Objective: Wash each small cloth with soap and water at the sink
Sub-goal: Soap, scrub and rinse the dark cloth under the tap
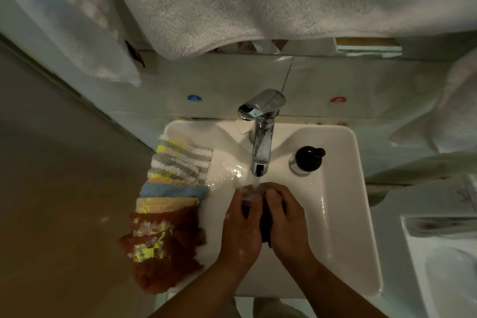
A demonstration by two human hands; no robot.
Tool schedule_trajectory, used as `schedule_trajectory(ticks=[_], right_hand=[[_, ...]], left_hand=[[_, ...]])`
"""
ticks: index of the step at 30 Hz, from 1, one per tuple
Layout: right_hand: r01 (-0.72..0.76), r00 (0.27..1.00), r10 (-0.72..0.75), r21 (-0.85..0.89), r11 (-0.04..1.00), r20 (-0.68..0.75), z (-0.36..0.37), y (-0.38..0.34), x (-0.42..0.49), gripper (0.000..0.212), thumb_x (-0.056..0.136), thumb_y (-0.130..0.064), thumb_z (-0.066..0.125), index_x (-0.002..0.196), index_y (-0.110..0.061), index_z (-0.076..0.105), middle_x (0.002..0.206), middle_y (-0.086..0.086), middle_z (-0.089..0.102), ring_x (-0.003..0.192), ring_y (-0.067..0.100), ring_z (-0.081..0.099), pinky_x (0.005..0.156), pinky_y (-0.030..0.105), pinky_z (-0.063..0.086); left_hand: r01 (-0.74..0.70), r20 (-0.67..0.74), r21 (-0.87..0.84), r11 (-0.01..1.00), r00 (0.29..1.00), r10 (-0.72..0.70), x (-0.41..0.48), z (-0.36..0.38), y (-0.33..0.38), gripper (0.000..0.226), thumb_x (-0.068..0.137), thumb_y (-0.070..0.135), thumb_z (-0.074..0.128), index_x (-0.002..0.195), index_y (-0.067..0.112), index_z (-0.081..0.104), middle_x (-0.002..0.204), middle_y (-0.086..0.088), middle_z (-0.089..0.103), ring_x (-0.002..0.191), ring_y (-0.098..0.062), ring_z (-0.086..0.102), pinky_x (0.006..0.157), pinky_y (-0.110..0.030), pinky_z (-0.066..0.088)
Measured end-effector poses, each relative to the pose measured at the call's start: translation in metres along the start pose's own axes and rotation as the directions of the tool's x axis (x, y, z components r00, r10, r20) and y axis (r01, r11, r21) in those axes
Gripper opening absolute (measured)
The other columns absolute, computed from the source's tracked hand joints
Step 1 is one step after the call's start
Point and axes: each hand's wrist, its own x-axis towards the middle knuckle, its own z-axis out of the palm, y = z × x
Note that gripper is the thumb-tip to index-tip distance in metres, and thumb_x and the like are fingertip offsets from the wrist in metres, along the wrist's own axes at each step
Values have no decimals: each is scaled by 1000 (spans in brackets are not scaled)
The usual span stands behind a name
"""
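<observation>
1. Gripping confirmed on both sides: the left hand [241,230] and right hand [286,227] sit side by side over the basin, fingers curled round a dark small cloth [265,231] bunched between the palms. Only a narrow strip of it shows; its colour is unclear in the dim light.
2. The water stream [255,184] lands on the fingertips and the cloth's top edge, at 12 o'clock from the hands.
3. The sink [361,214] is white and squarish, with wet sheen and droplets at 11 o'clock from the hands.
4. At 9 o'clock a row of folded cloths overlaps along the sink's left rim, apart from the hands. Nearest are the brown cloths [160,258] with yellow-white patches, overhanging the outer edge. Then come a peach cloth [165,204], a blue cloth [173,191] and the striped cloths [183,160] in grey, white and yellow.
5. The chrome faucet [262,137] stands at 12 o'clock, its spout directly above the fingers.
6. A soap dispenser [307,160] with a black pump top stands on the sink deck at 1 o'clock, just right of the spout and untouched.
7. On the wall behind are a blue sticker [195,98] at 11 o'clock and a red sticker [338,100] at 1 o'clock.
8. Farthest, a white towel [258,2] hangs across the top, its lower edge hiding what lies above the wall ledge.
</observation>
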Motion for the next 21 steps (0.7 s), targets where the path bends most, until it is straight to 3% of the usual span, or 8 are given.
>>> schedule_trajectory(ticks=[2, 5, 9, 13, 18, 21], right_hand=[[76, 997, -76, -9, 997, -33, -7, -21, -9, 24, 96, -39, 49, 110, -29, 66, 99, -15, 72, 95, 8, 70, 83, 28, 58], [221, 974, -222, -19, 975, -54, -13, -61, -17, 21, 95, -36, 53, 115, -38, 58, 102, -26, 67, 95, 1, 68, 78, 15, 54], [316, 946, -316, 8, 949, 77, -9, -110, -5, 36, 100, -41, 51, 135, -45, 49, 107, -39, 62, 102, -4, 66, 79, 14, 55], [281, 945, -285, 45, 959, 160, 4, -128, 17, 47, 103, -32, 54, 147, -45, 44, 109, -37, 64, 109, -3, 65, 89, 24, 57], [276, 943, -273, 9, 961, 192, 14, -119, 28, 43, 104, -40, 52, 144, -50, 45, 121, -25, 61, 114, 1, 63, 96, 32, 57], [275, 943, -261, -39, 961, 207, 14, -110, 28, 41, 103, -40, 53, 143, -49, 47, 122, -22, 63, 113, 3, 64, 96, 32, 57]], left_hand=[[-88, 15, 39, 995, 996, 87, -11, -2, 22, 24, 95, 54, 51, 111, 38, 60, 100, 25, 67, 95, 4, 64, 76, -11, 50], [-228, 24, 24, 973, 974, 227, -22, -10, 60, 20, 93, 48, 52, 108, 38, 61, 102, 24, 67, 98, 2, 65, 79, -12, 52], [-334, -24, -18, 942, 942, 334, -16, -19, 105, 27, 89, 57, 51, 109, 42, 60, 106, 22, 67, 100, 0, 66, 79, -19, 56], [-300, -153, -32, 953, 944, 292, 4, -24, 122, 11, 101, 38, 54, 100, 46, 61, 98, 30, 67, 90, 4, 67, 80, -33, 61], [-236, -179, -47, 971, 958, 224, 12, -26, 116, 24, 102, 35, 52, 95, 57, 59, 93, 28, 68, 89, 4, 67, 80, -32, 62], [-190, -162, -83, 978, 971, 175, 11, -27, 107, 21, 103, 35, 50, 100, 53, 60, 96, 23, 67, 90, 3, 67, 78, -30, 61]])
